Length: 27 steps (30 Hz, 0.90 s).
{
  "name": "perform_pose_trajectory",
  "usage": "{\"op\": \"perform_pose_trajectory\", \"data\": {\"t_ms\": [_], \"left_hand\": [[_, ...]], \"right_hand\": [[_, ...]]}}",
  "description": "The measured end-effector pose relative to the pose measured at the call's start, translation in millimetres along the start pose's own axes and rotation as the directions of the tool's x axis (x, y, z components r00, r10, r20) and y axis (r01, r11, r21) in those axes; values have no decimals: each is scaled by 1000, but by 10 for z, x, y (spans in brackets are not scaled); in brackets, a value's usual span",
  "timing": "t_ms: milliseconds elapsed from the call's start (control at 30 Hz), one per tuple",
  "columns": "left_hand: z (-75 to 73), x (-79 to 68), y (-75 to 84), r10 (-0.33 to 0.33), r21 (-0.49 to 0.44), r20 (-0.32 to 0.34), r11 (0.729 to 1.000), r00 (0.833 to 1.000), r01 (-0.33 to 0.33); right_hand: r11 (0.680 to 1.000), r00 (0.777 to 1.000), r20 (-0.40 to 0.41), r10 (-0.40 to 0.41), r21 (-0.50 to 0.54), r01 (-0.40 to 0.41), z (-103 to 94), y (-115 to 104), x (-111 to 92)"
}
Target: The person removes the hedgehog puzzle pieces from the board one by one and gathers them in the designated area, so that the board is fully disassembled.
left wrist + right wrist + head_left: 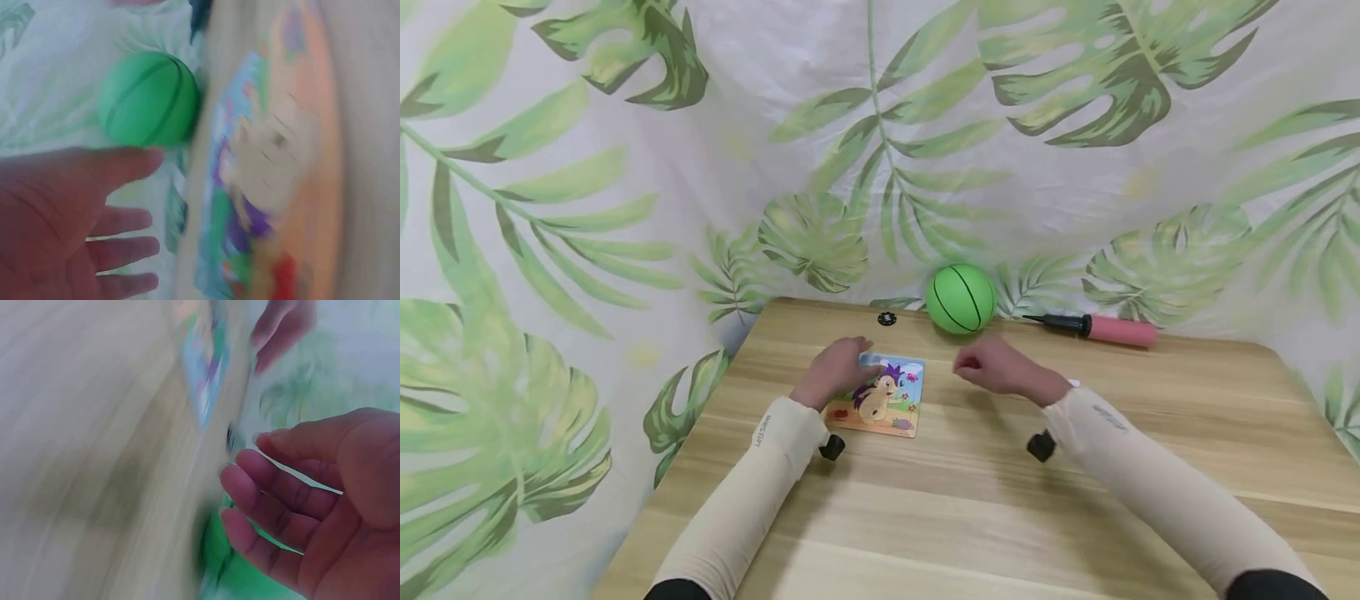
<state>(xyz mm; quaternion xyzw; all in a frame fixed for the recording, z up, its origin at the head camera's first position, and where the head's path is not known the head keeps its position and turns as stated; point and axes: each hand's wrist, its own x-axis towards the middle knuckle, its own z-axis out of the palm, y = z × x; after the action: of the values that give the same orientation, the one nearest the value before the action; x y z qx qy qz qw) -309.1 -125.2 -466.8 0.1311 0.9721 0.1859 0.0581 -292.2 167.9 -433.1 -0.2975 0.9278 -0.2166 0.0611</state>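
Note:
A square picture board (891,404) with a purple-haired cartoon hedgehog lies flat on the wooden table. My left hand (838,371) hovers over its upper left part, covering that corner in the head view. In the left wrist view the fingers (125,253) are spread apart, holding nothing, and the board looks blurred. To the right of the board, my right hand (996,365) is held above the table, just in front of a green ball (961,298) with black lines. Its fingers (269,503) curl loosely around nothing in the right wrist view.
Along the table's back edge are a black round chip (887,318) and a pump (1097,328) with a pink barrel and black nozzle. A small white thing (1074,382) shows partly behind my right wrist. A leaf-patterned cloth (737,167) hangs behind the wooden table (925,517).

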Motion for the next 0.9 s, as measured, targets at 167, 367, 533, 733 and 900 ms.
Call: {"op": "perform_pose_trajectory", "data": {"t_ms": [167, 367, 533, 733, 900], "left_hand": [[168, -13, -146, 23, 81, 57, 996, 998, -28], [247, -76, -163, 58, 168, 91, 983, 994, -72], [271, -98, -146, 68, 196, 82, 977, 994, -83], [338, -79, -188, 65, 176, 55, 982, 996, -74], [321, -127, -215, 40, 162, 57, 986, 998, -49]], "right_hand": [[1000, 999, 32, 11, -23, -10, 228, -347, 553], [994, 997, 69, 29, -111, -21, 571, -483, 946], [985, 995, 39, 90, -154, -83, 746, -495, 1026], [980, 993, -9, 118, -162, -118, 822, -465, 1030], [988, 990, -27, 138, -67, -140, 880, -480, 1084]]}}
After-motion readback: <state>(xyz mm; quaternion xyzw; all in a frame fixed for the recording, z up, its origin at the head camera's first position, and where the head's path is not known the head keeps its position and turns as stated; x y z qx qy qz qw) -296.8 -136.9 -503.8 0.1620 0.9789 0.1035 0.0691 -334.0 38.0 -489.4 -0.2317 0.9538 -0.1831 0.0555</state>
